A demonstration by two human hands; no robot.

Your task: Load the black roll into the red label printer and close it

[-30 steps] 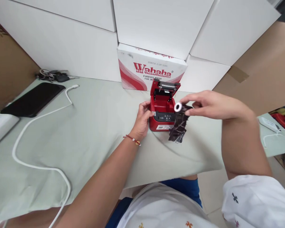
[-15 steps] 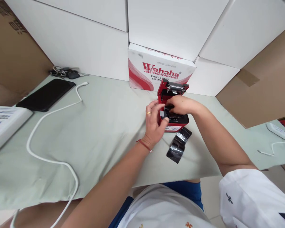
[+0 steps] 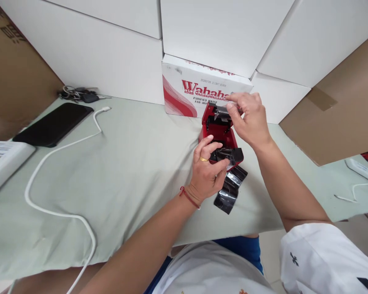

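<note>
A small red and black box-shaped device, which looks like a label printer, stands on the table with its hinged lid raised. My right hand grips the lid's right edge between thumb and fingers. Over the front of the device lies my left hand, fingers spread, with fingertips touching the black glossy film at the front rim. From there a strip of the same black film hangs out and curls on the tablecloth. Part of the interior is hidden by the left fingers.
Behind the device stands a white and red carton against stacked white boxes. At the left lie keys, a black phone, a white cable and a white box. A brown carton is at the right.
My right hand has come out of the device, up to the raised lid, and grips it. My left hand has shifted from the device's left side onto the film at its front.
</note>
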